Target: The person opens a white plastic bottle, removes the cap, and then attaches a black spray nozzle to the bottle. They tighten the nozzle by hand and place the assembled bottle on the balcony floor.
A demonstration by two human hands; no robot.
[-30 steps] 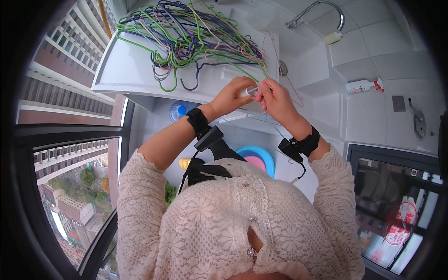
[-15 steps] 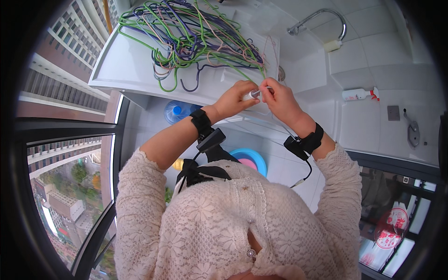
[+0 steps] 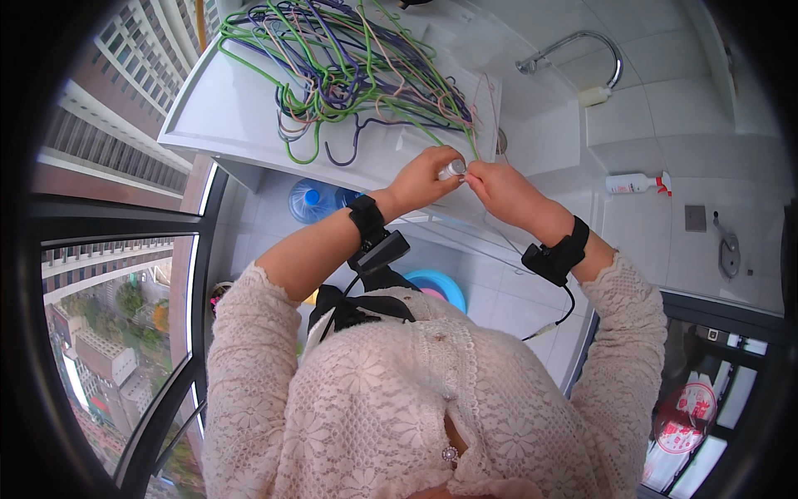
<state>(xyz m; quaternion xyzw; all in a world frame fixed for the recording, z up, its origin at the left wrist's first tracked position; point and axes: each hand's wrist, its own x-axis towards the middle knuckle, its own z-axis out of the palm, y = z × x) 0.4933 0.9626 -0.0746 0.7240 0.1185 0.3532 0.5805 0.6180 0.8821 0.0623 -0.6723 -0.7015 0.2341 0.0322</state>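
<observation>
My left hand (image 3: pixel 426 176) is closed round a small white cylinder (image 3: pixel 451 170), which looks like a little roll or bottle. Against its end, my right hand (image 3: pixel 499 190) is closed with thumb and fingers pinched together. From under the hands hangs a thin pale hanger (image 3: pixel 490 251), its long lower bar slanting down toward my right wrist. Its upper end is hidden at my right fingers. Just beyond both hands a heap of green, purple and pink hangers (image 3: pixel 349 71) lies on the white counter (image 3: pixel 218 116).
A sink basin (image 3: pixel 540 125) with a curved chrome tap (image 3: pixel 573 40) is at the far right. A white spray bottle with a red trigger (image 3: pixel 636 184) stands farther right. Below the counter are a large blue water jug (image 3: pixel 309 202) and a blue basin (image 3: pixel 440 285). Windows line the left side.
My right fingers have turned over and closed in against the white cylinder, covering the thin pale end seen there before. The hanger heap lies as before.
</observation>
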